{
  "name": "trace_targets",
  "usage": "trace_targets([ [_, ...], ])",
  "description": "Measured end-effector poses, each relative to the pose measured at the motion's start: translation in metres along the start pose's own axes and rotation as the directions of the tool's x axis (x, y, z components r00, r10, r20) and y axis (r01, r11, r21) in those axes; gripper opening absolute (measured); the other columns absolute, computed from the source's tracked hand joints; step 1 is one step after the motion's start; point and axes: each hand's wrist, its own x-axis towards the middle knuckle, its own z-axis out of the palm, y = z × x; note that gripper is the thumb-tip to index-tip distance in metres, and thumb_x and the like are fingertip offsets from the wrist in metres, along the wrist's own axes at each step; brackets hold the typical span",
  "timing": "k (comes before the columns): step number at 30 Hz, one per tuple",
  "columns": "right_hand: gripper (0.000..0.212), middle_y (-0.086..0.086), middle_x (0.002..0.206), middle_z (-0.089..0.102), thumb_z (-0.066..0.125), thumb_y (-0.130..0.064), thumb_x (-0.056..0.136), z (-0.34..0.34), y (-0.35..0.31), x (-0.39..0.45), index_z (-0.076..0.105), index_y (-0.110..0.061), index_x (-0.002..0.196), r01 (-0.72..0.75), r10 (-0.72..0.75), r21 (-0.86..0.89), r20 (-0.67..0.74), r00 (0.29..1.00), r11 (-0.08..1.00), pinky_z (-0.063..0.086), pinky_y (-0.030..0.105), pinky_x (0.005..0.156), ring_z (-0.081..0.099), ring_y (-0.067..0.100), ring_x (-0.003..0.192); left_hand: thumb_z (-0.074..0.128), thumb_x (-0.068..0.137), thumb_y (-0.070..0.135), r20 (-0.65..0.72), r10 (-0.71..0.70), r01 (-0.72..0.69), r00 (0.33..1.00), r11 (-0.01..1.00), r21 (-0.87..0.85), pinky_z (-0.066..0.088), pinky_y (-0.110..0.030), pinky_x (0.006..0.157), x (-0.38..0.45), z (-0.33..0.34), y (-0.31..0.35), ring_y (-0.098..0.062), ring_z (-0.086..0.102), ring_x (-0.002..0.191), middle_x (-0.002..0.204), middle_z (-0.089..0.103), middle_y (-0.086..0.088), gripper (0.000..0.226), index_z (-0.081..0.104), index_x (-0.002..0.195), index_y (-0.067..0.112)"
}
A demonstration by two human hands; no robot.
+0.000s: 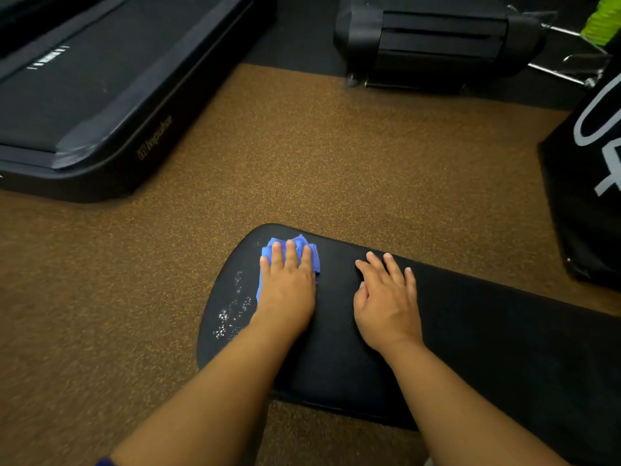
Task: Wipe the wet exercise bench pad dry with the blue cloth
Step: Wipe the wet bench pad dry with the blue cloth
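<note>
Left hand (286, 286) flat on blue cloth (314, 258)

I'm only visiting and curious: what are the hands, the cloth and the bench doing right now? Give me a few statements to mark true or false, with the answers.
1. The left hand presses the blue cloth flat on the bench pad. True.
2. The right hand grips a second cloth. False: it rests bare on the pad, fingers straight.
3. Water droplets show on the pad, left of the left hand. True.
4. The cloth lies on the floor. False: it is on the pad, under the left hand.
5. A treadmill stands at the far left. True.
</note>
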Motion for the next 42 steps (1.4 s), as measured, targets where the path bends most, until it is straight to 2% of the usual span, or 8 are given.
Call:
trace_targets([
  [10,0.045,-0.008,0.153,0.025,0.030,-0.028,0.096,-0.003,0.003,-0.001,0.036,-0.028,0.140,0.022,-0.022,0.012,0.033,0.999,1.000,0.002,0.045,0.117,0.006,0.015,0.144,0.030,0.099,0.032,-0.002,-0.132,0.131,0.991,0.990,-0.043,0.023,-0.047,0.110,0.043,-0.009,-0.032,-0.037,0.018,0.139,0.153,0.022,-0.015,0.054,0.016,0.148,0.012],
  [13,0.045,-0.007,0.153,0.027,0.032,-0.027,0.095,-0.003,0.001,-0.001,0.037,-0.027,0.139,0.015,-0.016,0.015,0.020,1.000,1.000,0.003,0.046,0.117,0.009,0.017,0.144,0.030,0.098,0.032,-0.018,-0.032,0.033,0.999,0.999,0.021,0.019,-0.047,0.112,0.010,-0.009,-0.016,-0.039,0.020,0.138,0.152,0.023,-0.017,0.056,0.014,0.148,0.011],
  [17,0.045,-0.006,0.152,0.029,0.033,-0.027,0.094,-0.002,0.001,-0.001,0.038,-0.026,0.139,0.011,-0.011,0.007,0.015,1.000,1.000,0.004,0.046,0.117,0.009,0.017,0.144,0.028,0.100,0.028,0.058,0.106,-0.105,0.993,0.994,-0.004,0.010,-0.049,0.116,-0.040,0.002,0.009,-0.038,0.004,0.145,0.158,0.009,-0.016,0.058,0.006,0.151,0.013],
  [27,0.045,-0.007,0.153,0.026,0.034,-0.027,0.095,-0.002,0.001,0.000,0.037,-0.027,0.140,0.017,-0.017,0.000,0.015,1.000,1.000,0.003,0.045,0.117,0.008,0.016,0.144,0.026,0.100,0.037,0.089,-0.088,0.095,0.992,0.992,-0.085,0.021,-0.051,0.112,0.066,-0.012,-0.035,-0.038,0.015,0.141,0.155,0.019,-0.013,0.056,0.014,0.149,0.015],
  [34,0.046,-0.006,0.153,0.025,0.032,-0.027,0.095,-0.005,-0.001,-0.002,0.035,-0.026,0.141,0.022,-0.022,-0.001,0.025,0.999,1.000,0.003,0.046,0.117,0.007,0.017,0.145,0.029,0.100,0.029,0.118,-0.235,0.259,0.965,0.925,-0.276,0.035,-0.045,0.101,0.045,-0.015,-0.080,-0.040,0.042,0.125,0.143,0.038,-0.021,0.049,0.026,0.145,0.011],
  [36,0.046,-0.006,0.153,0.026,0.033,-0.027,0.094,-0.005,-0.002,-0.001,0.036,-0.025,0.140,0.018,-0.018,0.004,0.019,1.000,1.000,0.003,0.046,0.117,0.008,0.018,0.144,0.031,0.099,0.029,0.023,-0.202,0.203,0.979,0.969,-0.139,0.032,-0.045,0.104,0.030,-0.012,-0.072,-0.038,0.037,0.129,0.145,0.036,-0.019,0.049,0.026,0.145,0.011],
  [38,0.046,-0.006,0.153,0.027,0.033,-0.026,0.094,-0.004,-0.002,-0.001,0.037,-0.025,0.140,0.015,-0.016,0.010,0.019,1.000,1.000,0.003,0.046,0.117,0.008,0.018,0.144,0.030,0.099,0.029,-0.025,-0.051,0.051,0.998,0.999,-0.005,0.023,-0.045,0.111,0.019,-0.008,-0.048,-0.037,0.024,0.138,0.151,0.026,-0.017,0.052,0.022,0.147,0.012],
  [42,0.047,-0.006,0.153,0.027,0.035,-0.027,0.093,-0.002,0.000,-0.001,0.037,-0.025,0.140,0.016,-0.017,0.001,0.017,1.000,1.000,0.003,0.046,0.117,0.009,0.018,0.144,0.025,0.098,0.035,-0.024,0.268,-0.268,0.963,0.963,-0.007,0.015,-0.047,0.116,0.013,-0.005,-0.003,-0.032,0.011,0.145,0.156,0.020,-0.009,0.054,0.019,0.149,0.019],
])
